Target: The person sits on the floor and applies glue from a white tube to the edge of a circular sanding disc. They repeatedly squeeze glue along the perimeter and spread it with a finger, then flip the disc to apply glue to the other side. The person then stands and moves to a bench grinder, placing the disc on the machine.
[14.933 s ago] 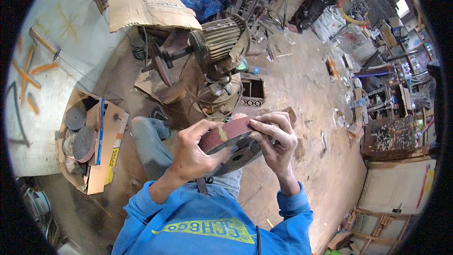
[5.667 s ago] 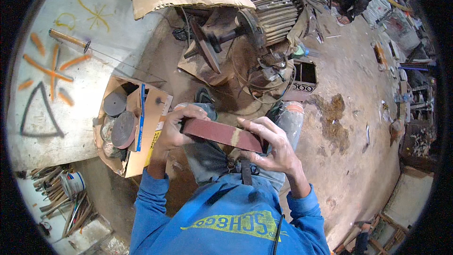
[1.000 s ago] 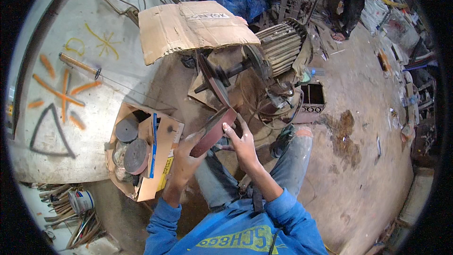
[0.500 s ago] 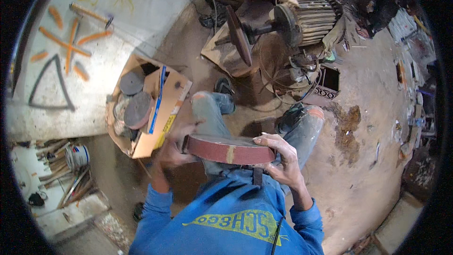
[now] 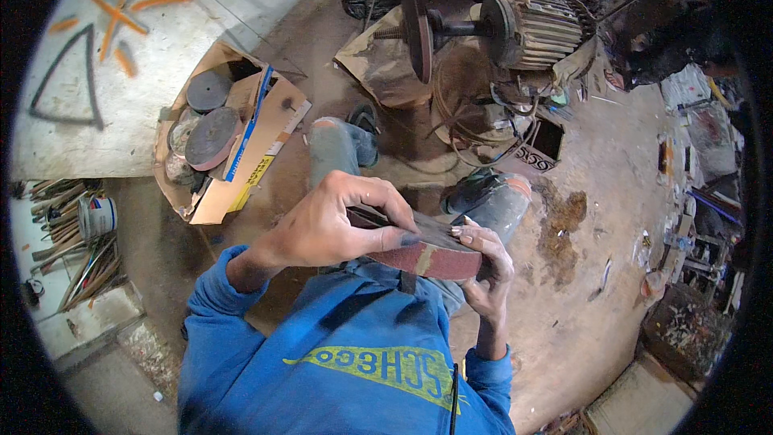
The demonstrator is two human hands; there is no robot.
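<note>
A thick sanding wheel (image 5: 451, 263), with a dark flat face and a reddish-brown abrasive band bearing a pale seam patch, is held tilted in front of my waist. My right hand (image 5: 489, 262) grips its right side, fingers on the upper face and thumb low by the rim. Closed over the wheel's left part is my left hand (image 5: 330, 221), its dusty thumb and bent index finger nearly meeting at the band's top edge. Whether a scrap of something sits between those fingertips is hidden. The left hand also covers the wheel's left end.
An open cardboard box (image 5: 270, 133) at left holds several round wheels (image 5: 213, 138). Ahead, a finned electric motor (image 5: 547, 32) carries a disc (image 5: 417, 32) on its shaft, with cables around it. A patterned box (image 5: 535, 153) stands beyond my right knee; a bucket (image 5: 97, 217) sits far left.
My left hand has come from the wheel's left edge up and over its top, fingers now pinched near the band. The wheel has tilted and shifted slightly right; my right hand keeps its grip.
</note>
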